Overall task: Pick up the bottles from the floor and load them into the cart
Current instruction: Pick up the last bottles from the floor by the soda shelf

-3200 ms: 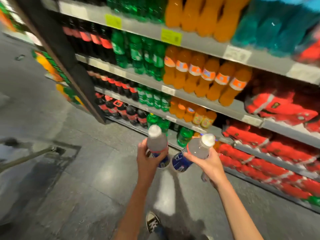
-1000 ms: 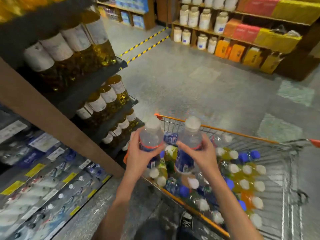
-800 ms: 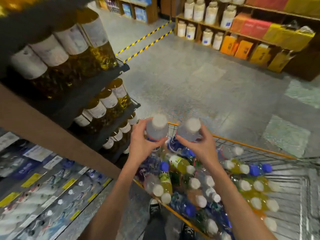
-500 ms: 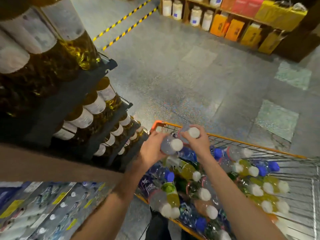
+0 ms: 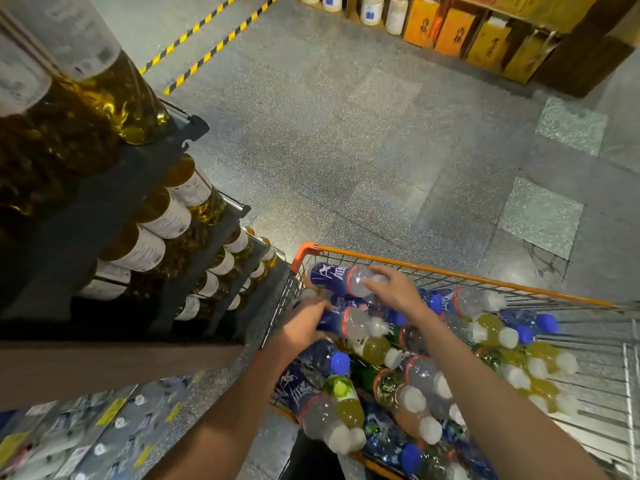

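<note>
The wire cart [image 5: 460,277] with an orange rim holds several bottles lying on their sides, with white, blue and green caps. At its far left corner lie two clear bottles with blue labels. My right hand [image 5: 393,291] covers the neck and cap end of the farther bottle [image 5: 334,276], fingers wrapped over it. Just nearer, my left hand [image 5: 304,325], blurred, grips the label end of the second bottle [image 5: 349,322], which rests on the pile. Both bottles lie flat with their caps to the right.
A dark shelf unit [image 5: 114,216] stacked with yellow oil bottles stands against the cart's left side. Grey stone floor [image 5: 346,150] stretches ahead, with a yellow-black stripe [image 5: 207,39] at top left. Orange boxes [image 5: 460,32] fill a low shelf at the back.
I turned from the drinks shelf to the cart with a bottle in each hand. Over the last second both hands went down and tipped the bottles onto their sides at the cart's far left corner.
</note>
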`<state>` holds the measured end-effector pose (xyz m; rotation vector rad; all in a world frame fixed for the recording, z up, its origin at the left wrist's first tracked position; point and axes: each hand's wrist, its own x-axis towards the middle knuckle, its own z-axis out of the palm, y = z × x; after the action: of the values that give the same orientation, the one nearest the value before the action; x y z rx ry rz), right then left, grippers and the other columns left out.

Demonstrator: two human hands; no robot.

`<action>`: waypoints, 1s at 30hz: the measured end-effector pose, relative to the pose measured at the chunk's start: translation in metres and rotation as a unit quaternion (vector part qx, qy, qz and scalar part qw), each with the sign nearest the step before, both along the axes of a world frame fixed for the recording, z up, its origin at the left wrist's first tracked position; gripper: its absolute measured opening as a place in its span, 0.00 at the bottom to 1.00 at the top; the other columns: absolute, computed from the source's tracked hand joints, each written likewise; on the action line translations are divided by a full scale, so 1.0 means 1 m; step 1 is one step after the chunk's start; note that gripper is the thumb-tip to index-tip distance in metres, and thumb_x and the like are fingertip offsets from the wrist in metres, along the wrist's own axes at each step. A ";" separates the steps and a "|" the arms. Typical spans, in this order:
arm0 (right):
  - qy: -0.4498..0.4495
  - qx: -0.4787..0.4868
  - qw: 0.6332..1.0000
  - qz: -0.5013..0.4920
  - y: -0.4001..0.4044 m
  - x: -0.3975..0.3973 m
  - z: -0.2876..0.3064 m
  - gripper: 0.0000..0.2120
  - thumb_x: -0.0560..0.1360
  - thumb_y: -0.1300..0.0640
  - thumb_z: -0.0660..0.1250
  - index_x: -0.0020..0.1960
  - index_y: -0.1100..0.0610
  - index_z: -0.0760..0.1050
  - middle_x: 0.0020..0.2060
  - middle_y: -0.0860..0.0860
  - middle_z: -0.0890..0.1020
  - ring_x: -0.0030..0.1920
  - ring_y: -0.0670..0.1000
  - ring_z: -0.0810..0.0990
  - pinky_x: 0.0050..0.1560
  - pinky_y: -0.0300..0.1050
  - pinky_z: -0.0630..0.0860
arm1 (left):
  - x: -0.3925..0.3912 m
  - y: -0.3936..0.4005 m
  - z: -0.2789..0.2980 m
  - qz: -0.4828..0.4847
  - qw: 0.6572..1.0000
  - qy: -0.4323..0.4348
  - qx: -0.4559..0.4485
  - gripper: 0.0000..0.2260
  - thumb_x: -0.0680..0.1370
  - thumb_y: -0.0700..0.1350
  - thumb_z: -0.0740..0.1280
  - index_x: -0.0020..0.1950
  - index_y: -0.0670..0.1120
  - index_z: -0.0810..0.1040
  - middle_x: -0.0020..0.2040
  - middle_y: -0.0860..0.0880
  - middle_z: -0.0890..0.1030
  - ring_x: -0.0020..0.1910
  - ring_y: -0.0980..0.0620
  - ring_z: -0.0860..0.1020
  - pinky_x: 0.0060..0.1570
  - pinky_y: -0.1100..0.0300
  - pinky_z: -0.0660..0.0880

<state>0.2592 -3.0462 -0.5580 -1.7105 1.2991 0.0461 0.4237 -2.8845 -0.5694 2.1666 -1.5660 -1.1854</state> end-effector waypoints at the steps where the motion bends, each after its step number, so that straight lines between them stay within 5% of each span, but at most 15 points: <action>1: 0.004 -0.011 1.000 0.003 -0.002 -0.005 0.000 0.24 0.77 0.48 0.71 0.71 0.52 0.75 0.67 0.51 0.78 0.65 0.54 0.76 0.64 0.44 0.70 | 0.002 0.003 -0.003 0.005 1.000 -0.003 0.003 0.21 0.73 0.39 0.74 0.64 0.46 0.75 0.62 0.45 0.76 0.61 0.46 0.76 0.63 0.52 0.72; 6: -0.006 -0.071 0.996 0.055 0.006 -0.020 0.003 0.25 0.77 0.55 0.71 0.72 0.55 0.72 0.65 0.55 0.79 0.64 0.56 0.77 0.63 0.47 0.71 | -0.003 0.003 0.003 0.012 0.999 -0.040 0.008 0.15 0.79 0.33 0.63 0.66 0.38 0.74 0.64 0.41 0.75 0.63 0.42 0.74 0.57 0.66 0.68; 10: -0.037 -0.074 0.996 0.018 0.012 -0.034 0.008 0.28 0.75 0.53 0.73 0.72 0.55 0.70 0.64 0.56 0.77 0.64 0.56 0.76 0.66 0.52 0.72 | -0.014 -0.001 0.022 0.061 0.997 -0.046 -0.021 0.14 0.78 0.36 0.67 0.63 0.43 0.76 0.60 0.45 0.78 0.60 0.47 0.78 0.62 0.59 0.72; 12: -0.054 -0.095 0.994 -0.004 0.016 -0.049 0.017 0.27 0.75 0.52 0.73 0.72 0.54 0.70 0.64 0.53 0.76 0.63 0.53 0.76 0.66 0.53 0.73 | -0.025 -0.003 0.039 0.112 0.990 -0.033 -0.074 0.11 0.77 0.40 0.70 0.59 0.45 0.78 0.55 0.48 0.81 0.53 0.51 0.80 0.57 0.57 0.77; 15: -0.112 -0.111 0.983 -0.093 0.027 -0.082 0.041 0.20 0.76 0.54 0.73 0.66 0.54 0.75 0.56 0.48 0.81 0.54 0.47 0.80 0.58 0.44 0.77 | -0.055 -0.004 0.072 0.205 0.972 0.013 -0.116 0.04 0.78 0.45 0.70 0.52 0.46 0.80 0.45 0.55 0.82 0.43 0.61 0.80 0.43 0.72 0.75; 18: -0.184 -0.079 0.965 -0.171 0.050 -0.123 0.069 0.11 0.77 0.57 0.72 0.59 0.54 0.79 0.47 0.42 0.83 0.46 0.40 0.81 0.47 0.32 0.77 | -0.093 0.004 0.089 0.236 0.957 0.074 -0.151 0.05 0.78 0.48 0.70 0.48 0.48 0.81 0.43 0.55 0.83 0.42 0.60 0.81 0.42 0.68 0.77; 22: -0.211 -0.099 0.943 -0.238 0.089 -0.177 0.096 0.08 0.77 0.55 0.72 0.56 0.52 0.80 0.46 0.43 0.85 0.47 0.38 0.82 0.46 0.32 0.77 | -0.134 0.007 0.101 0.199 0.958 0.129 -0.162 0.02 0.77 0.45 0.72 0.46 0.51 0.80 0.43 0.55 0.84 0.42 0.58 0.82 0.44 0.63 0.78; 26: -0.230 -0.130 0.902 -0.343 0.128 -0.216 0.114 0.08 0.77 0.57 0.72 0.56 0.55 0.80 0.47 0.47 0.86 0.47 0.43 0.84 0.48 0.34 0.78 | -0.165 -0.005 0.114 0.088 0.969 0.158 -0.171 0.01 0.78 0.44 0.71 0.48 0.49 0.80 0.44 0.54 0.83 0.42 0.60 0.80 0.42 0.70 0.74; 30: -0.229 -0.179 0.850 -0.440 0.178 -0.246 0.132 0.07 0.77 0.63 0.71 0.55 0.60 0.80 0.46 0.48 0.85 0.43 0.37 0.82 0.48 0.30 0.75 | -0.195 -0.008 0.123 -0.020 0.967 0.176 -0.184 0.01 0.77 0.43 0.72 0.48 0.47 0.81 0.43 0.54 0.84 0.39 0.62 0.80 0.40 0.73 0.73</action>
<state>0.0130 -2.8683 -0.4260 -1.1341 1.6468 -1.1312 0.2289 -2.8929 -0.4468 1.6001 -1.5320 -1.1092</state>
